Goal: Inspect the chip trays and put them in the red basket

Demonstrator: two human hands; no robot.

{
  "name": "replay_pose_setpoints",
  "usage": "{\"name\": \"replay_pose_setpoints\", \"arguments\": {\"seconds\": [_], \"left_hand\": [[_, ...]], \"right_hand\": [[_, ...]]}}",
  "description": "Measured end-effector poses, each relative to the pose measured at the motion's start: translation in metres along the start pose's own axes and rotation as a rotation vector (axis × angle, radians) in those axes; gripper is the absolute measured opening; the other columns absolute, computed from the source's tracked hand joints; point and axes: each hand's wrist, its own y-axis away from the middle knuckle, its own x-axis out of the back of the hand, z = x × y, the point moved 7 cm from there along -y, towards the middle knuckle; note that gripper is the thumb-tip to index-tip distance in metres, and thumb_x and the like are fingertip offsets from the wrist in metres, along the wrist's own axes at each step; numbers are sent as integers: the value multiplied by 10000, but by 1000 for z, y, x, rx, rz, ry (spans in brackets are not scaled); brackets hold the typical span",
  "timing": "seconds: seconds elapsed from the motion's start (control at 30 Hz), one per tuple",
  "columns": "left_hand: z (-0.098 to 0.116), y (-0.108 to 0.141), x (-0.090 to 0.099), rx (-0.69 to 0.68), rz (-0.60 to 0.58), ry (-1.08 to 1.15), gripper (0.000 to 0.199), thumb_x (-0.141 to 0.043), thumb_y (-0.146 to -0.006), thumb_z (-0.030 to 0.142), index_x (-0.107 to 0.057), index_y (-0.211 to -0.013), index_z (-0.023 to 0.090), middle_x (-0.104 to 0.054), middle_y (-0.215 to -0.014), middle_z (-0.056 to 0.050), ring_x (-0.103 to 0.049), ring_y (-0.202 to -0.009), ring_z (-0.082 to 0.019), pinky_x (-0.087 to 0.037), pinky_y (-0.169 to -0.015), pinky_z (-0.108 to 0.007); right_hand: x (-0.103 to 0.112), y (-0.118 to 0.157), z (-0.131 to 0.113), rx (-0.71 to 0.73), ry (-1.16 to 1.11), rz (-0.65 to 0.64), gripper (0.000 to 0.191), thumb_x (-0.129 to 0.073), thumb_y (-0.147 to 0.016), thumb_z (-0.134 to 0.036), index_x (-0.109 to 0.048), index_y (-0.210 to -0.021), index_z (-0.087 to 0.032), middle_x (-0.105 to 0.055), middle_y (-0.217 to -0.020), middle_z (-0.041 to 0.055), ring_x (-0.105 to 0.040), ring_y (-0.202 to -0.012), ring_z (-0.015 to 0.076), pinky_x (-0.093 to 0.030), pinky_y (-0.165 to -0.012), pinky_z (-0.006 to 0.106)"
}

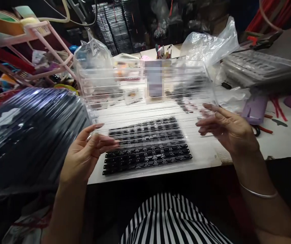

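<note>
A clear plastic tray (140, 108) with ridges across it is held up over the white table, blurred by motion. My left hand (90, 149) grips its near left edge between thumb and fingers. At the right edge, my right hand (226, 128) has its fingers closed on the same tray. Under and behind the see-through plastic lie several black strips (147, 159) with small connector-like parts, set side by side in rows on the table. The tray hides part of the far strips with glare.
Stacked dark trays (33, 135) stand at the left, below a pink rack (48, 44). Clear trays (259, 67) are piled at the right, near a purple object (254, 108). Plastic bags (208, 44) and a pen holder (163, 52) sit at the back. The white table's (203, 159) front edge is near.
</note>
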Motion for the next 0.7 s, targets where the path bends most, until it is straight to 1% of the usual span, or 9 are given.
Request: {"name": "replay_pose_setpoints", "arguments": {"seconds": [0.1, 0.2, 0.27, 0.37, 0.43, 0.53, 0.6, 0.63, 0.7], "left_hand": [[0, 2, 0, -25, -68, -31, 327, -592, -854, 327, -484, -1138, 206, -724, -759, -34, -696, -807, -235, -564, -777, -424], [-4, 4, 5, 1, -76, -83, 326, -573, -867, 316, -476, -1163, 221, -714, -746, -17, -692, -780, -209, -567, -723, -354], [-8, 6, 13, 18, -42, -123, 340, -564, -870, 326, -490, -1183, 215, -706, -732, -19, -678, -738, -178, -548, -672, -287], [-15, 12, 33, 33, 37, -192, 382, -582, -852, 354, -532, -1198, 200, -679, -685, -11, -627, -643, -131, -485, -599, -223], [-21, 19, 47, 45, 93, -271, 411, -602, -829, 380, -572, -1182, 172, -638, -630, 1, -571, -587, -116, -430, -544, -210], [-33, 34, 66, 89, 147, -444, 462, -591, -807, 442, -619, -1144, 127, -582, -572, 14, -503, -535, -113, -378, -504, -222], [-43, 44, 75, 124, 166, -594, 484, -554, -812, 474, -639, -1127, 117, -587, -580, 8, -512, -545, -127, -399, -530, -242], [-47, 48, 78, 137, 171, -671, 490, -534, -817, 482, -644, -1125, 117, -623, -632, -10, -550, -595, -146, -430, -577, -259], [-56, 55, 82, 156, 167, -802, 505, -501, -829, 485, -630, -1158, 124, -699, -848, -60, -621, -805, -204, -471, -739, -306]], "right_hand": [[4, 1, 7, -30, 69, 18, 382, -627, -819, -376, -583, -1178, -253, -710, -701, 16, -652, -585, 197, -528, -567, 320], [5, 3, 9, 2, 123, 24, 382, -630, -821, -380, -589, -1182, -261, -659, -600, -14, -604, -526, 171, -496, -514, 288], [4, 4, 11, 15, 165, 10, 387, -634, -820, -378, -593, -1187, -261, -619, -557, -30, -556, -492, 147, -457, -480, 265], [-1, 8, 16, -3, 239, -15, 438, -658, -802, -376, -587, -1211, -232, -572, -534, -34, -508, -483, 130, -406, -444, 249], [-7, 13, 24, -55, 291, -48, 508, -673, -783, -400, -566, -1240, -205, -561, -532, -30, -492, -480, 129, -391, -426, 249], [-16, 26, 44, -183, 349, -96, 637, -678, -743, -493, -531, -1262, -154, -547, -506, -32, -448, -434, 124, -369, -392, 252], [-16, 35, 57, -246, 402, -80, 709, -679, -719, -538, -512, -1273, -129, -539, -501, -36, -427, -422, 118, -355, -383, 250], [-14, 38, 62, -264, 442, -63, 730, -678, -714, -551, -504, -1282, -128, -538, -510, -37, -427, -427, 118, -352, -385, 249], [-9, 44, 71, -266, 534, -51, 759, -674, -716, -562, -475, -1321, -148, -531, -534, -42, -439, -453, 121, -362, -406, 251]]}}
